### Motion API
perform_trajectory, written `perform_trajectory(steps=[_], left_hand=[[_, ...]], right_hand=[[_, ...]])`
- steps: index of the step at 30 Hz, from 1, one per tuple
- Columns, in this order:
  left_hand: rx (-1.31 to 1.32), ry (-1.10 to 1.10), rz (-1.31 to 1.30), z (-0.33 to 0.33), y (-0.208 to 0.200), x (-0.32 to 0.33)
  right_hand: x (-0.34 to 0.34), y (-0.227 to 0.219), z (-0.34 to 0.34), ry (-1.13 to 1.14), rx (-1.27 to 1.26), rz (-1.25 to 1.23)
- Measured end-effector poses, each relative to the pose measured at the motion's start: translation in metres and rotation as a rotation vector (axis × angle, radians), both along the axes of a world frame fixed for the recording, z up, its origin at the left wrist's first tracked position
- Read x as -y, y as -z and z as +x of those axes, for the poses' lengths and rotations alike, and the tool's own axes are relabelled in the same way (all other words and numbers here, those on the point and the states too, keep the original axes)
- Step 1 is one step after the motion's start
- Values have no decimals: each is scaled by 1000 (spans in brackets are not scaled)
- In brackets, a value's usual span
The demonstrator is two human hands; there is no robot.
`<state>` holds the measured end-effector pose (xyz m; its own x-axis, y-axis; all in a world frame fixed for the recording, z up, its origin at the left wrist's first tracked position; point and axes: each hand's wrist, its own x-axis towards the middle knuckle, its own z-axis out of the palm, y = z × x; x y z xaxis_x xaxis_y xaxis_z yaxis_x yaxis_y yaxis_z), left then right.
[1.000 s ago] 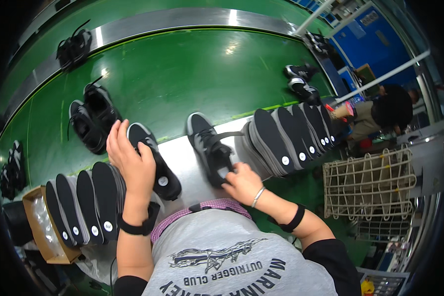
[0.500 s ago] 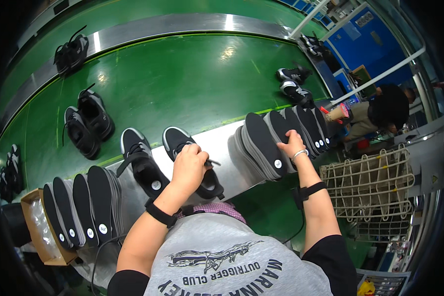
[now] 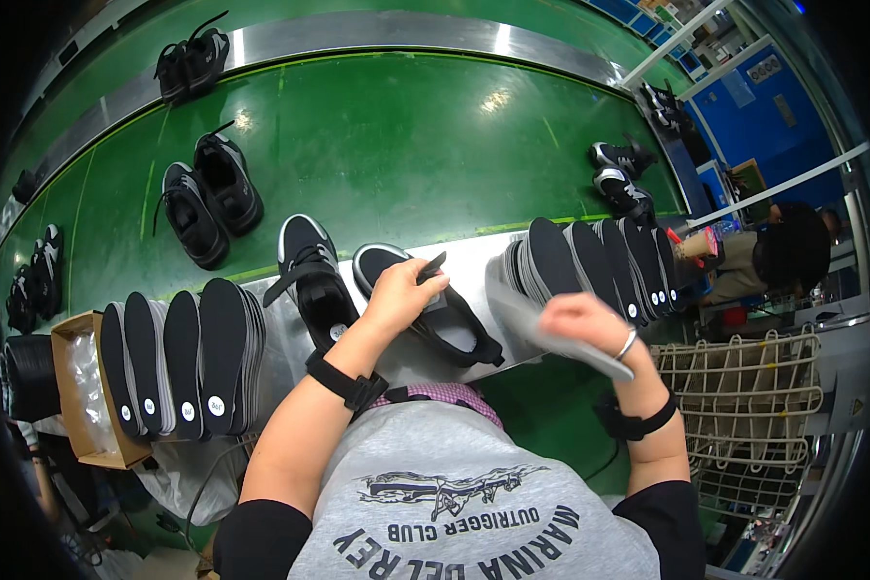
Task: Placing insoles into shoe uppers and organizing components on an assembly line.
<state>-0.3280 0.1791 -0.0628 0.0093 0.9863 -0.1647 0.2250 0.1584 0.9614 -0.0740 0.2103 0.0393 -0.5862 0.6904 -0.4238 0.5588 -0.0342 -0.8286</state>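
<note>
My left hand (image 3: 403,298) is closed on the dark tongue of a black shoe (image 3: 459,333) with a silver-grey toe, and the shoe's opening faces me. In my right hand (image 3: 589,324) is a grey insole (image 3: 604,362), smeared by motion and tilted in front of the right-hand insole stacks. To the left of the gripped shoe stands its matching black shoe (image 3: 309,261), with an insole bearing a white round sticker inside. Both shoes sit on a shiny metal ledge (image 3: 396,372).
Black insole stacks (image 3: 604,256) stand on the right of the ledge, more insole stacks (image 3: 227,358) on the left. Beside those is a cardboard box (image 3: 77,387) with clear plastic. Paired shoes (image 3: 207,198) rest on the green surface beyond. A wire rack (image 3: 735,396) and another person (image 3: 788,251) are at right.
My right hand has lifted an insole off the right-hand stacks and drawn it towards me. My left hand has pulled the shoe's tongue up and right, and the shoe has turned slightly.
</note>
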Motion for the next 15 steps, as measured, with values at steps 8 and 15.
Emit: perform_trajectory(steps=[8,15], left_hand=[[21,-7,-19,16,11,3],[-83,-34,-22,12,7,3]], right_hand=[[42,73,-92,-400,644,771],[42,10,-76,-624,881,567]])
